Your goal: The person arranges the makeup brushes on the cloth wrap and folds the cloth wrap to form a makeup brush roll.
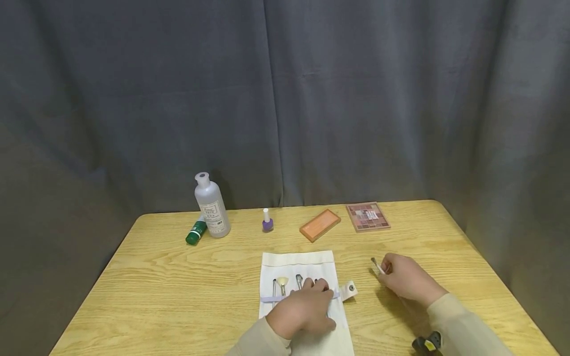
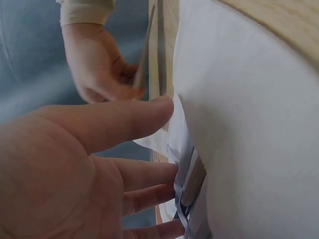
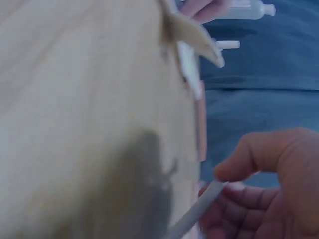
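A white cloth brush roll point(image 1: 343, 341) lies unrolled at the table's front, a lilac elastic band point(image 1: 267, 299) across it. Several makeup brushes point(image 1: 282, 281) stand under the band, one with a pale fan-shaped head. My left hand point(image 1: 307, 309) rests over the roll's right part, fingers spread; in the left wrist view its fingertips touch the cloth by the band. Off to the right, above the table, my right hand point(image 1: 407, 278) pinches a slim makeup brush point(image 1: 377, 266) between thumb and fingers. Its pale handle point(image 3: 197, 211) shows in the right wrist view.
At the back left a clear bottle point(image 1: 213, 212) stands beside a green tube point(image 1: 196, 231). Farther right are a purple nail polish bottle point(image 1: 267, 224), an orange case point(image 1: 320, 225) and a palette point(image 1: 368, 216). A snap tab point(image 1: 349, 290) sticks out from the roll.
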Demonstrator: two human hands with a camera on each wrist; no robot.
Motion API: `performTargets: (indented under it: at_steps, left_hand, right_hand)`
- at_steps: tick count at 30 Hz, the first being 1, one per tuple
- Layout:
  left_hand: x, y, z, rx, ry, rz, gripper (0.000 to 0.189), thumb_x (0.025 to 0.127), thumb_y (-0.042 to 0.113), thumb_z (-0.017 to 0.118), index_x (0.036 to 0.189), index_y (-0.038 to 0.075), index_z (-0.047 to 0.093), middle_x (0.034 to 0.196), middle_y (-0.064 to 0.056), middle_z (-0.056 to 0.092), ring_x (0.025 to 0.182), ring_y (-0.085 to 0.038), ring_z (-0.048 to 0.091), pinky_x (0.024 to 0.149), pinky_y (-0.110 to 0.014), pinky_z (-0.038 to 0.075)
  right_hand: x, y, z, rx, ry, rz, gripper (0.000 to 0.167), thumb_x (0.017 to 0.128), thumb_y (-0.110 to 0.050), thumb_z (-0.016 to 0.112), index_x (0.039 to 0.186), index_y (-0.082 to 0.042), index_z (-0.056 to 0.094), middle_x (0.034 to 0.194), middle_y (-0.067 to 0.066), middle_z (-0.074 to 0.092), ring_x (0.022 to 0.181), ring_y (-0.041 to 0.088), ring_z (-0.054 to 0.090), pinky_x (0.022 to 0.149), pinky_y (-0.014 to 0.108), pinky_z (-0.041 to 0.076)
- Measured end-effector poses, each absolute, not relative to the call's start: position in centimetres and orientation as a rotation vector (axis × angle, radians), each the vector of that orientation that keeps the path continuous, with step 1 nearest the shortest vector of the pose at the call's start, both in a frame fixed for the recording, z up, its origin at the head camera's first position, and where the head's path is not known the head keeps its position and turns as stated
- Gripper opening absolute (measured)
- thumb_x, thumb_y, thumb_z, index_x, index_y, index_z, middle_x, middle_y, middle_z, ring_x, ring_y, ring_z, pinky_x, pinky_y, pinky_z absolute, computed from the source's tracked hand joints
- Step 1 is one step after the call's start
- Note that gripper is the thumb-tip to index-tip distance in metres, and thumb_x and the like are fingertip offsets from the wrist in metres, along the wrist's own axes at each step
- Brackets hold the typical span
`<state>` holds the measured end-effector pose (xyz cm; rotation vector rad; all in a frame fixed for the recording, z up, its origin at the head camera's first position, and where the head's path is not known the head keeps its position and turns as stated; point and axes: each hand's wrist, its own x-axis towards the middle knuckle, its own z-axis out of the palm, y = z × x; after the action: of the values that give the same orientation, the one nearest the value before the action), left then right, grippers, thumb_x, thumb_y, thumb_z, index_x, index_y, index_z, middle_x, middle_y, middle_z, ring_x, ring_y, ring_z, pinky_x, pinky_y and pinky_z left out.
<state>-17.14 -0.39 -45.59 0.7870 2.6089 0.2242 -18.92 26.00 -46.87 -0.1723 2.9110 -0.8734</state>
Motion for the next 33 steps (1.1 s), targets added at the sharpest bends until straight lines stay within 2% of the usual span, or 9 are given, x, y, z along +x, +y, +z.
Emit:
performTargets:
  at_steps: [3, 6, 8, 11, 17, 24, 29, 33]
  left_hand:
    - [-17.3, -0.4, -45.5, 0.796, 2.615, 0.224, 0.060, 0.085, 0.043, 0.074, 0.137, 0.016, 0.061, 0.138, 0.006, 0.047, 0.117, -0.017, 0.042, 0.091, -0.047, 0.050]
    - [-17.5, -0.5, -45.5, 0.800, 2.620, 0.227, 0.061, 0.086, 0.045, 0.074, 0.137, 0.015, 0.061, 0.138, 0.005, 0.048, 0.114, -0.016, 0.042, 0.089, -0.043, 0.050]
    - [-17.5, -0.5, -45.5, 0.792, 2.624, 0.233, 0.062, 0.085, 0.045, 0.075, 0.138, 0.015, 0.061, 0.137, 0.005, 0.048, 0.114, -0.016, 0.041, 0.091, -0.045, 0.050]
    - [-17.4, -0.5, -45.6, 0.773, 2.632, 0.236, 0.063, 0.084, 0.046, 0.076, 0.137, 0.015, 0.061, 0.135, 0.004, 0.049, 0.113, -0.017, 0.042, 0.093, -0.053, 0.049]
    - [-17.3, -0.4, -45.8, 0.782, 2.628, 0.227, 0.061, 0.084, 0.050, 0.076, 0.132, 0.014, 0.061, 0.131, 0.005, 0.051, 0.111, -0.019, 0.044, 0.091, -0.057, 0.050]
    - [-17.5, -0.6, -45.8, 0.785, 2.620, 0.263, 0.066, 0.083, 0.049, 0.078, 0.134, 0.012, 0.058, 0.129, 0.003, 0.053, 0.110, -0.020, 0.045, 0.094, -0.064, 0.047]
    - [-17.5, -0.9, -45.6, 0.816, 2.614, 0.284, 0.060, 0.083, 0.047, 0.077, 0.130, 0.014, 0.059, 0.125, 0.005, 0.053, 0.109, -0.018, 0.045, 0.090, -0.048, 0.052]
    - [-17.4, -1.1, -45.5, 0.843, 2.608, 0.296, 0.055, 0.084, 0.046, 0.075, 0.127, 0.014, 0.060, 0.123, 0.006, 0.053, 0.109, -0.018, 0.045, 0.087, -0.037, 0.051]
  right_hand:
    - [-19.3, 25.3, -45.9, -0.212, 2.937, -1.008, 0.015, 0.090, -0.008, 0.064, 0.102, -0.002, 0.058, 0.082, 0.005, 0.058, 0.065, 0.017, 0.051, 0.055, 0.031, 0.044]
    - [-19.6, 24.5, -44.7, -0.258, 2.963, -1.127, 0.035, 0.090, -0.007, 0.061, 0.123, 0.000, 0.055, 0.086, 0.005, 0.061, 0.069, 0.017, 0.053, 0.058, 0.031, 0.045]
    - [-19.8, 23.9, -44.2, -0.310, 2.978, -1.206, 0.048, 0.091, -0.005, 0.061, 0.138, -0.001, 0.048, 0.088, 0.004, 0.064, 0.070, 0.017, 0.056, 0.058, 0.031, 0.047]
    - [-20.1, 23.0, -43.7, -0.405, 3.016, -1.305, 0.059, 0.093, -0.002, 0.062, 0.148, -0.003, 0.040, 0.092, 0.005, 0.067, 0.074, 0.016, 0.061, 0.060, 0.029, 0.050]
    - [-20.4, 21.6, -43.6, -0.550, 3.076, -1.519, 0.063, 0.093, 0.005, 0.064, 0.150, -0.005, 0.038, 0.100, 0.010, 0.067, 0.082, 0.018, 0.068, 0.070, 0.028, 0.056]
    - [-21.2, 19.8, -43.5, -0.679, 3.044, -1.634, 0.064, 0.095, 0.003, 0.064, 0.153, -0.008, 0.036, 0.103, 0.010, 0.066, 0.082, 0.018, 0.069, 0.073, 0.028, 0.057]
    - [-22.0, 18.8, -44.1, -0.648, 2.981, -1.623, 0.066, 0.094, 0.005, 0.064, 0.152, -0.007, 0.037, 0.102, 0.011, 0.067, 0.082, 0.021, 0.069, 0.071, 0.028, 0.057]
    - [-22.5, 18.2, -44.6, -0.619, 2.959, -1.567, 0.063, 0.094, 0.004, 0.065, 0.150, -0.007, 0.040, 0.101, 0.011, 0.066, 0.081, 0.017, 0.068, 0.066, 0.027, 0.055]
